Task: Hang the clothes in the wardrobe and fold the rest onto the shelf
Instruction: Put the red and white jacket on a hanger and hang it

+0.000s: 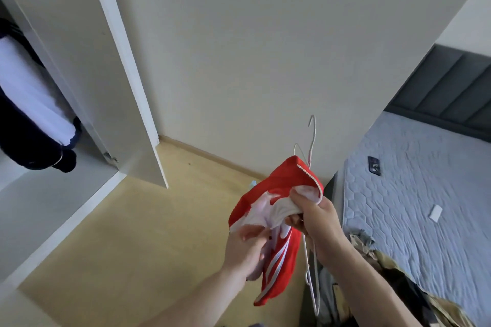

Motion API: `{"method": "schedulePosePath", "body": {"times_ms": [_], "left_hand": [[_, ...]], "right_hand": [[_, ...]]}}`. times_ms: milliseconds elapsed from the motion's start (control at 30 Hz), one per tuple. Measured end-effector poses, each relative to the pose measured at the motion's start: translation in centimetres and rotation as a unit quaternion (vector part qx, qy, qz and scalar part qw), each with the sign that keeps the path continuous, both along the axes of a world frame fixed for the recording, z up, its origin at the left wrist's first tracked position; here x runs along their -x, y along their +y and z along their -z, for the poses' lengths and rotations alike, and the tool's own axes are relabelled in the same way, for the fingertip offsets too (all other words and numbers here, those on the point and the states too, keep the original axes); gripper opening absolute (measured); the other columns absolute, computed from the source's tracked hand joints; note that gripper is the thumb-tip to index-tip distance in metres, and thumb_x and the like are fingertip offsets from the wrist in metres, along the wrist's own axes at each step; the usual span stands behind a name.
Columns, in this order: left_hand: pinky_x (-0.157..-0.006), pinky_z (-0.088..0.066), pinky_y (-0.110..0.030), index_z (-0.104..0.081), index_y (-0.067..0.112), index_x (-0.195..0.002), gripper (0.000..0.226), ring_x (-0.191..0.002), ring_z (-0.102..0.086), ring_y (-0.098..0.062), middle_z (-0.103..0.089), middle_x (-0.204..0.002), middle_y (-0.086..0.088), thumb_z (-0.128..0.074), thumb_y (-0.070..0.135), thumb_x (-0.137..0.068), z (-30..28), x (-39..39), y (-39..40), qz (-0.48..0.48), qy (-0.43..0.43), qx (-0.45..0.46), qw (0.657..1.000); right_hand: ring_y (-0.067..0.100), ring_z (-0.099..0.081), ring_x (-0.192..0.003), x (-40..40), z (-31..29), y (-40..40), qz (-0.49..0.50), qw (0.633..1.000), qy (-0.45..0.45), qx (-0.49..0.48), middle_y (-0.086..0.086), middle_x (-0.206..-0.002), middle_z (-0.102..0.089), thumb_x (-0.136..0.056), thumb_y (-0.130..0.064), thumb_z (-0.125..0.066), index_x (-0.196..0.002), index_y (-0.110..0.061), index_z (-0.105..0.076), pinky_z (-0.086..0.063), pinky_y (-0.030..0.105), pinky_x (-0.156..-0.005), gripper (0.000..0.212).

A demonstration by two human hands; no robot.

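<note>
Red jacket (276, 188) with white lining and white stripes, held up in the air in the near middle, above the yellow floor (127, 241). Left hand (245, 249) curled around the lower white edge of the jacket, gripping the cloth. Right hand (314, 216) curled around the upper white edge, pinching the cloth tight. Thin white wire hanger (311, 141) just behind the jacket, hook poking up above the red cloth, lower part hanging down beside the right wrist. Cannot tell if the right hand grips the hanger too.

Open wardrobe (34, 194) on the left, with its white door (125, 74) swung out. Dark clothes (24, 125) and something white (29, 93) hanging inside, far left. Plain white wall (265, 48) straight ahead.

Bed (425, 180) with a pale quilted cover on the right, grey headboard (446, 87) behind it. Small dark thing (374, 166) and small white thing (436, 212) lying on the cover, well apart. Heap of more clothes (393, 281) at the near right, by the right arm.
</note>
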State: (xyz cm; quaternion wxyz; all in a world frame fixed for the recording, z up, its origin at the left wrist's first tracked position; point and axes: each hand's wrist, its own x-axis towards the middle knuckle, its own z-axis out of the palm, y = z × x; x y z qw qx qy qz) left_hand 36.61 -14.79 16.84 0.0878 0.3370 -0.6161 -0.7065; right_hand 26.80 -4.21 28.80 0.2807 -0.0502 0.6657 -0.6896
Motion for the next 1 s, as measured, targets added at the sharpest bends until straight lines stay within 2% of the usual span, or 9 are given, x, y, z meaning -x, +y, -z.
{"method": "schedulePosePath", "body": {"times_ms": [167,300,400,533,600,700,800,867,1000], "left_hand": [[-0.068,-0.048,-0.006,-0.071,0.028,-0.080,0.009,-0.084,-0.067,0.006,-0.073,-0.085,0.022,-0.078,0.034,-0.080,0.9,-0.3,-0.4,0.057,0.000,0.163,0.985],[-0.067,-0.051,-0.014,-0.068,0.032,-0.080,0.011,-0.083,-0.066,0.003,-0.071,-0.080,0.017,-0.072,0.033,-0.090,1.4,0.1,-1.2,0.034,-0.022,0.260,0.965],[-0.066,-0.052,-0.014,-0.066,0.039,-0.082,0.011,-0.083,-0.065,0.005,-0.070,-0.082,0.021,-0.069,0.037,-0.093,1.1,0.5,-2.1,0.014,-0.006,0.288,0.958],[-0.065,-0.050,-0.012,-0.062,0.044,-0.077,0.018,-0.082,-0.064,0.007,-0.068,-0.080,0.026,-0.065,0.041,-0.095,0.6,0.7,-2.7,0.030,-0.030,0.283,0.958],[-0.069,-0.052,-0.014,-0.065,0.041,-0.076,0.023,-0.078,-0.067,0.003,-0.069,-0.077,0.023,-0.061,0.037,-0.099,0.6,1.0,-2.8,0.059,-0.039,0.241,0.968],[-0.072,-0.055,-0.028,-0.069,0.027,-0.074,0.032,-0.071,-0.066,-0.008,-0.071,-0.072,0.012,-0.053,0.028,-0.102,0.4,1.3,-3.0,0.094,-0.056,0.180,0.978],[-0.073,-0.052,-0.020,-0.064,0.032,-0.068,0.034,-0.073,-0.066,-0.004,-0.068,-0.068,0.022,-0.055,0.027,-0.101,0.5,0.9,-3.6,0.133,-0.053,0.228,0.963],[-0.071,-0.050,-0.013,-0.063,0.036,-0.073,0.025,-0.074,-0.065,-0.001,-0.066,-0.070,0.026,-0.059,0.029,-0.097,0.7,0.3,-4.2,0.177,-0.060,0.259,0.948],[-0.072,-0.043,-0.010,-0.062,0.034,-0.083,0.012,-0.086,-0.062,-0.002,-0.060,-0.102,0.023,-0.065,0.040,-0.092,1.2,-0.4,-5.1,0.211,-0.087,0.368,0.901]], "right_hand": [[0.008,-0.066,-0.052,-0.5,0.7,-0.4,0.032,0.999,-0.027,0.003,0.001,-0.064,-0.070,-0.101,-0.018,-0.062,-0.081,-0.009,-0.073,-0.055,0.021,-0.055,0.025],[0.014,-0.073,-0.063,-0.8,1.0,-1.2,0.025,0.999,-0.041,0.006,0.008,-0.079,-0.077,-0.102,-0.019,-0.062,-0.096,0.000,-0.073,-0.058,0.024,-0.061,0.022],[0.019,-0.076,-0.072,-0.9,1.0,-1.8,0.023,0.999,-0.037,-0.001,0.013,-0.090,-0.078,-0.102,-0.022,-0.062,-0.103,-0.001,-0.072,-0.059,0.025,-0.065,0.023],[0.020,-0.075,-0.068,-0.8,1.1,-2.3,0.034,0.998,-0.044,0.012,0.016,-0.090,-0.078,-0.101,-0.020,-0.062,-0.101,-0.001,-0.073,-0.060,0.026,-0.063,0.022],[0.021,-0.075,-0.068,-0.9,1.3,-2.7,0.043,0.997,-0.055,0.032,0.018,-0.088,-0.077,-0.099,-0.017,-0.065,-0.097,0.001,-0.073,-0.060,0.027,-0.063,0.020],[0.018,-0.070,-0.059,-1.0,1.6,-3.2,0.061,0.995,-0.067,0.051,0.013,-0.075,-0.073,-0.096,-0.013,-0.068,-0.089,0.001,-0.074,-0.061,0.031,-0.065,0.017],[0.014,-0.066,-0.054,-0.5,1.6,-3.2,0.079,0.994,-0.053,0.059,0.012,-0.073,-0.072,-0.096,-0.012,-0.067,-0.080,-0.004,-0.076,-0.060,0.032,-0.065,0.020],[0.017,-0.070,-0.057,0.1,1.6,-2.9,0.092,0.994,-0.036,0.049,0.013,-0.077,-0.074,-0.098,-0.014,-0.066,-0.087,-0.003,-0.074,-0.060,0.031,-0.063,0.017],[0.021,-0.074,-0.066,0.2,2.0,-2.8,0.099,0.995,0.003,0.031,0.015,-0.081,-0.076,-0.099,-0.013,-0.063,-0.088,-0.003,-0.074,-0.060,0.028,-0.062,0.019]]}}
